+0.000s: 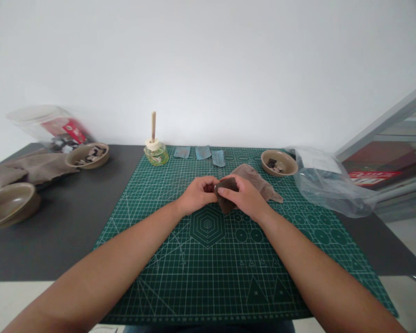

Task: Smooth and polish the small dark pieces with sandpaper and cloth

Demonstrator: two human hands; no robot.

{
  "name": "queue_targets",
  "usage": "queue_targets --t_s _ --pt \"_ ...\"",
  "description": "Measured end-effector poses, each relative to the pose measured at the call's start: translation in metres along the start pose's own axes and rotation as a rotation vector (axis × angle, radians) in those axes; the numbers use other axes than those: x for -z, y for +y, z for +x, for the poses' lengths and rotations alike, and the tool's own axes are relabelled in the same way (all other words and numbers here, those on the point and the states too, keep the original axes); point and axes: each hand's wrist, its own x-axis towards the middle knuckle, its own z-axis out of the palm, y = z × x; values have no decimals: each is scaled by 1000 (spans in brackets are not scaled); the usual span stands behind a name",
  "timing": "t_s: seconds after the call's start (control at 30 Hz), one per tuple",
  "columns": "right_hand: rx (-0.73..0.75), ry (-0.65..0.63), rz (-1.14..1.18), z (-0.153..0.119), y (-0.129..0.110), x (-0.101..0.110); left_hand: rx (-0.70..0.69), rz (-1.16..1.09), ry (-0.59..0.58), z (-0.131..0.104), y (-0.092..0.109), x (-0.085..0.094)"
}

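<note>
My right hand (244, 194) grips a dark brown flat piece (225, 203), which looks like sandpaper or stiff cloth, with the thumb pressed on its near face. At the piece's left edge, my left hand (201, 190) is closed in a pinch. A tiny pale spot shows by its fingertips, but what the fingers hold is hidden. Both hands are just above the green cutting mat (208, 282). Behind the right hand lies a crumpled brown cloth (260, 182) on the mat.
Beyond the hands are a glue jar (156, 153) with an upright brush and several bluish squares (203, 152). A bowl of small pieces (280, 163) and a clear plastic bag (333, 180) sit right. Leftward are another bowl of pieces (106, 159), a bowl (12, 203) and brown cloth (45, 165).
</note>
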Motion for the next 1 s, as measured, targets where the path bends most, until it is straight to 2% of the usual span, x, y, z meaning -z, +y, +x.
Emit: queue_targets --t_s 0.57,0.77,1.0 --pt "-30 35 82 -1 2 -1 12 -68 27 1 -3 1" --pt "-109 52 228 -1 1 -3 12 -104 40 1 -5 0" --pt "-90 197 520 5 7 1 34 -179 71 1 -1 -2"
